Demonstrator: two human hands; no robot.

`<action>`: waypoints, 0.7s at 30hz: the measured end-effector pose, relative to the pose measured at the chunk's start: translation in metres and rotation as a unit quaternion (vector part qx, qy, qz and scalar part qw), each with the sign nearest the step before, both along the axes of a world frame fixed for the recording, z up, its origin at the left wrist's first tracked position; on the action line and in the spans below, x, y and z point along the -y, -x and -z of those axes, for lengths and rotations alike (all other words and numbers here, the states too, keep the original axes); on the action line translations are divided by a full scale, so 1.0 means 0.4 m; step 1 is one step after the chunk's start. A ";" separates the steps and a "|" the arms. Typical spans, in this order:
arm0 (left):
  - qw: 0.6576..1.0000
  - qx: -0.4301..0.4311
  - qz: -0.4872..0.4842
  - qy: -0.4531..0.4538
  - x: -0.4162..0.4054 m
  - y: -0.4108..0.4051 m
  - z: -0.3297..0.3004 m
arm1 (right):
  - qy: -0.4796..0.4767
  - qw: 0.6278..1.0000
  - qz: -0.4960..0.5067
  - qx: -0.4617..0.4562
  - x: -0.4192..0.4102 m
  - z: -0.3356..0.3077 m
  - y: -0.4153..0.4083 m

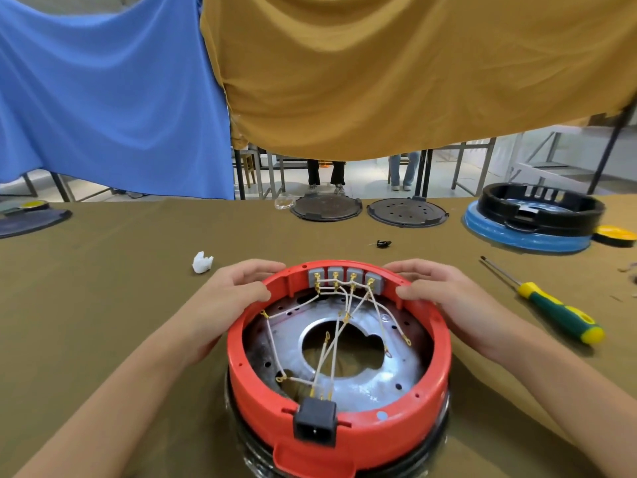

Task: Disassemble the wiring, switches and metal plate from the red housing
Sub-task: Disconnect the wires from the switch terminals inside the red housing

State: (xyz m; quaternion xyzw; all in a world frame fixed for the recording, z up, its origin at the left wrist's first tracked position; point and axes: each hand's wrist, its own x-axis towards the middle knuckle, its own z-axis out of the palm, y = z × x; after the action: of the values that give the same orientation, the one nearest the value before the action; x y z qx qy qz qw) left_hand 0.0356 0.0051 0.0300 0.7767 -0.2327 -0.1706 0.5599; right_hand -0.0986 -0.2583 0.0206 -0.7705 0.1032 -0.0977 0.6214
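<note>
The red housing (427, 419) stands in front of me on the table, open side up. Inside lies a round metal plate (382, 384) with a large centre hole. A row of grey switches (346, 277) sits on the far inner wall. White wires (331, 343) with gold terminals run from them across the plate to a black power socket (315, 426) on the near wall. My left hand (238, 288) grips the far left rim, thumb inside and fingers over the outside. My right hand (444, 291) grips the far right rim the same way.
A green and yellow screwdriver (551, 307) lies to the right. A white scrap (202, 262) and a small black part (383, 243) lie beyond the housing. Two dark round plates (325, 208) (406, 212) and a blue and black housing (531, 222) sit at the far edge.
</note>
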 end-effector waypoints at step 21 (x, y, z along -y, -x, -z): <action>0.904 0.241 -0.135 0.326 0.012 0.023 -0.009 | -0.059 0.991 -0.006 0.116 0.011 -0.057 0.018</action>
State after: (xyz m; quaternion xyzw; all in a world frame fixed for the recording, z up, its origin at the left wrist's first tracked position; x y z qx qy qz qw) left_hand 0.0266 0.0004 0.0336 0.5922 -0.2964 0.1846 0.7262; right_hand -0.1056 -0.2627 0.0433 -0.7164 0.0312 -0.1766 0.6743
